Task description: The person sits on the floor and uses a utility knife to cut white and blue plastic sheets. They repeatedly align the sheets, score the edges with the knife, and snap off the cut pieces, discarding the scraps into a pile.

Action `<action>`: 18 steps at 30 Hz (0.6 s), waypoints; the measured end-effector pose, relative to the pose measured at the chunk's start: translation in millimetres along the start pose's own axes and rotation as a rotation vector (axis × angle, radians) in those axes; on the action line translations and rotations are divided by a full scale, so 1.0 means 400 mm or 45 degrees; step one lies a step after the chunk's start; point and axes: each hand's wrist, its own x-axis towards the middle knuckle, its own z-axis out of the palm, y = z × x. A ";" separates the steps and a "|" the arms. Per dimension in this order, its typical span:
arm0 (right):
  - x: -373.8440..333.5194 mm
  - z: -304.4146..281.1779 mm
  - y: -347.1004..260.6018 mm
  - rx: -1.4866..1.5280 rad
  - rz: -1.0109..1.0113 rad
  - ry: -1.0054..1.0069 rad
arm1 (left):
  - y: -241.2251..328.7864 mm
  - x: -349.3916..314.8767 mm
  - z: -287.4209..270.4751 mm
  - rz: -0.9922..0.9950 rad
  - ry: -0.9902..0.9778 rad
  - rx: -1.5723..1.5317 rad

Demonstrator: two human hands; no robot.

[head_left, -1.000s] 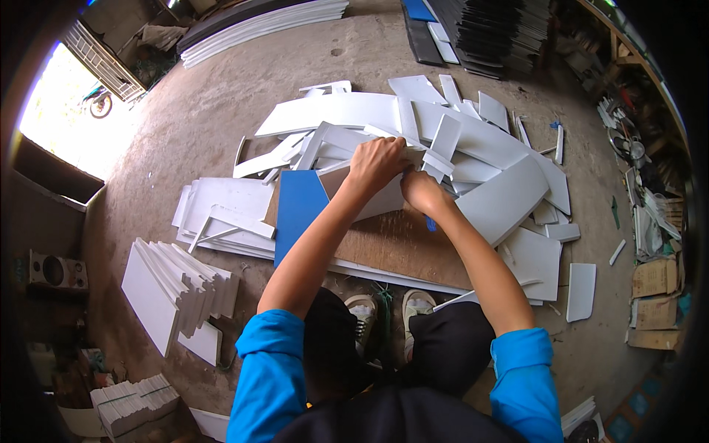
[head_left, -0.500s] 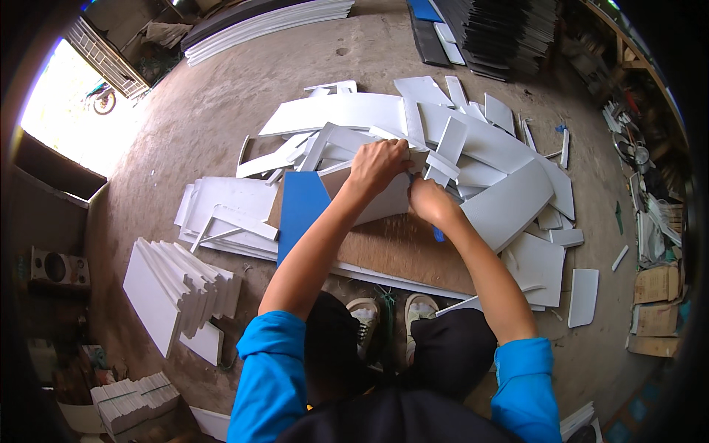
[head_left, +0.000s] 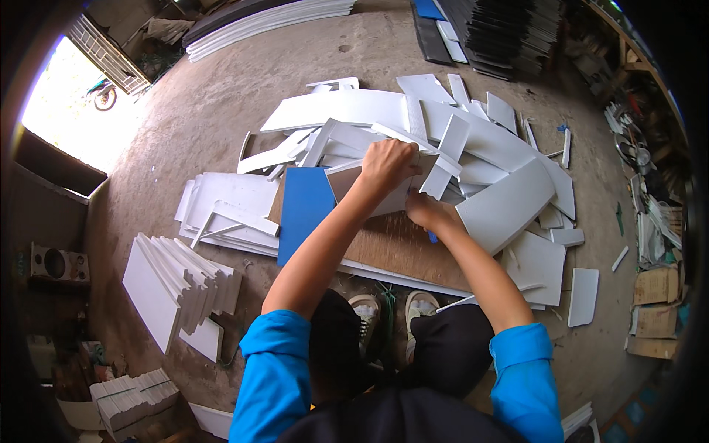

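Observation:
My left hand (head_left: 389, 164) is closed on the top edge of a white foam board piece (head_left: 393, 201), which stands tilted above a brown wooden board (head_left: 406, 247). Just right of and below it, my right hand (head_left: 428, 212) is closed around a blue-handled knife (head_left: 433, 237). Only the handle's lower end shows under the fist; the blade cannot be made out. The knife hand is at the right edge of the held piece. Left of the piece, a flat blue sheet (head_left: 304, 210) lies on the wooden board.
White offcuts (head_left: 509, 203) are heaped beyond and right of my hands. A stack of notched white pieces (head_left: 166, 292) stands at the left, with a tied white bundle (head_left: 136, 399) nearer. Dark sheets (head_left: 502, 37) are piled at the far right. My shoes (head_left: 419, 306) are close to the wooden board.
My right hand has moved slightly down and left along the piece's edge with the knife. My left hand keeps its hold and has shifted a little right, the piece tilting slightly.

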 end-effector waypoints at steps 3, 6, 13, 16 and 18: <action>0.006 0.035 0.013 0.091 0.000 0.067 | 0.000 -0.006 0.006 -0.022 0.056 -0.017; 0.017 0.048 0.017 0.122 0.020 0.065 | -0.004 -0.011 0.006 -0.030 0.083 -0.017; 0.060 0.157 0.105 0.044 -0.090 0.206 | 0.011 -0.005 0.007 -0.051 0.051 -0.008; 0.055 0.166 0.088 -0.020 -0.090 0.083 | 0.007 -0.001 -0.008 -0.111 0.013 -0.014; 0.055 0.135 0.060 0.017 -0.032 -0.059 | -0.002 -0.001 -0.007 -0.139 0.018 -0.020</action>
